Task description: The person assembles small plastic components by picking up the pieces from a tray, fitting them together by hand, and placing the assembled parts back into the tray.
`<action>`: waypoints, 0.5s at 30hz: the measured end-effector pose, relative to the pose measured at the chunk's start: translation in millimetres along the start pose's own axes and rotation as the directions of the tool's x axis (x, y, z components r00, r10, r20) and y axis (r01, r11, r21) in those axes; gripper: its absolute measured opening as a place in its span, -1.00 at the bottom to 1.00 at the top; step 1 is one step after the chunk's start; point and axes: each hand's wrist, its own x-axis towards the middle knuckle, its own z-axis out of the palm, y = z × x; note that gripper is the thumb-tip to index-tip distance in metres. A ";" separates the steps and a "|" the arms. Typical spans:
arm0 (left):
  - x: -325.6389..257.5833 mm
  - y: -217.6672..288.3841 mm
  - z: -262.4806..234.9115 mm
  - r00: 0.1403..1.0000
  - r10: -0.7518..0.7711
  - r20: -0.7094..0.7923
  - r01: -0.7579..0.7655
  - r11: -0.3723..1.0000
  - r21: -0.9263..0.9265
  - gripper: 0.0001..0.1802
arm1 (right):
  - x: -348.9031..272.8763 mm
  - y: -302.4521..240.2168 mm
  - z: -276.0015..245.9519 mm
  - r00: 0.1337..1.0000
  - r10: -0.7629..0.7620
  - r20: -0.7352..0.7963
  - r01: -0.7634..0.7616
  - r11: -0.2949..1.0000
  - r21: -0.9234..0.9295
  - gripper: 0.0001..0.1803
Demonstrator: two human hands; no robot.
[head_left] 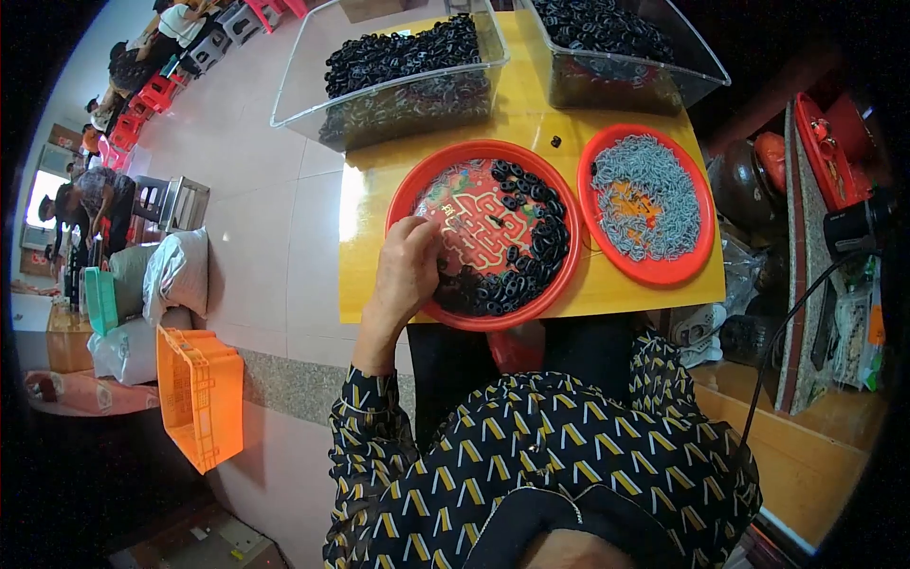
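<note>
My left hand (409,264) is over the left side of a round red tray (481,325), its fingers curled together; whatever they hold is hidden. Small black oval parts (542,248), each with a hole, lie along the tray's right and lower sides. A few small grey pieces (462,174) rest near its upper left. The tray's bare middle shows a yellow pattern. To its right, a second red tray (654,275) holds a heap of thin grey screw-like pieces (647,163). My right hand is out of sight; only the patterned right sleeve (662,375) shows beside the table.
Two clear plastic bins (413,109) (616,87) full of black parts stand at the far side of the yellow table (372,204). One black part (555,141) lies loose there. An orange crate (201,398) and white sacks (176,272) are at left; several people sit farther off.
</note>
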 end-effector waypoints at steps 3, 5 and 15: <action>1.0 0.3 -3.5 0.999 0.035 0.033 -0.036 0.999 0.023 -0.85 | 12.0 4.4 -1.0 0.999 -0.043 0.002 0.043 0.999 -0.010 -0.78; 1.4 -1.6 -1.6 0.999 0.049 0.018 -0.049 0.998 0.026 -0.87 | -1.0 8.8 -8.8 0.998 -0.066 0.003 0.066 0.998 -0.020 -0.77; 25.1 -9.6 18.4 0.982 0.086 0.169 -0.117 0.977 0.178 -0.88 | 6.3 16.4 6.1 0.982 -0.190 -0.003 0.189 0.977 -0.095 -0.75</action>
